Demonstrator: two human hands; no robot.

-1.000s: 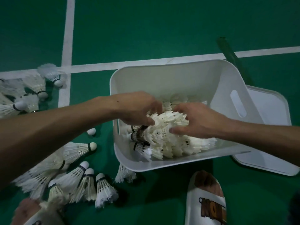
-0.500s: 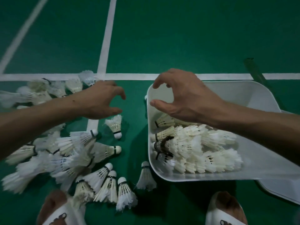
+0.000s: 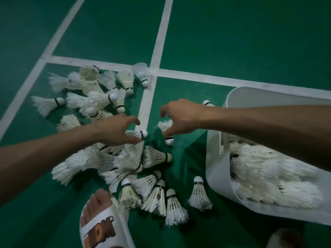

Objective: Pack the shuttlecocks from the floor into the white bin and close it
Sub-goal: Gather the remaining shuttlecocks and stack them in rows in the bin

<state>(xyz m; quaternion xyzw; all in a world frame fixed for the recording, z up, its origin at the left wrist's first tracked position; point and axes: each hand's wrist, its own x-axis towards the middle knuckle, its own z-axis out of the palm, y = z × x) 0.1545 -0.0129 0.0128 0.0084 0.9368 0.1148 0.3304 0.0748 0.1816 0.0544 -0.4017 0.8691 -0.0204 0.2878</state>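
Several white feather shuttlecocks (image 3: pixel 114 167) lie scattered in a heap on the green court floor, left and centre. The white bin (image 3: pixel 213 169) stands at the right, open, with several shuttlecocks (image 3: pixel 268 172) inside it. My left hand (image 3: pixel 114 129) hovers over the heap with spread, curved fingers, its thumb close to one shuttlecock (image 3: pixel 142 134). My right hand (image 3: pixel 180 117) reaches out from over the bin, its fingers arched over a single shuttlecock (image 3: pixel 163 124) on the floor and its thumb beside that one. Neither hand holds anything. The bin's lid is out of view.
My left foot in a white slipper (image 3: pixel 100 228) stands at the bottom, touching the nearest shuttlecocks. Part of the other slipper (image 3: pixel 286 238) shows at the bottom right. White court lines (image 3: pixel 161 42) cross the green floor.
Both hands left the bin, where they were at the shuttlecocks inside, and swung left, out over the heap on the floor. The view has turned left with them.
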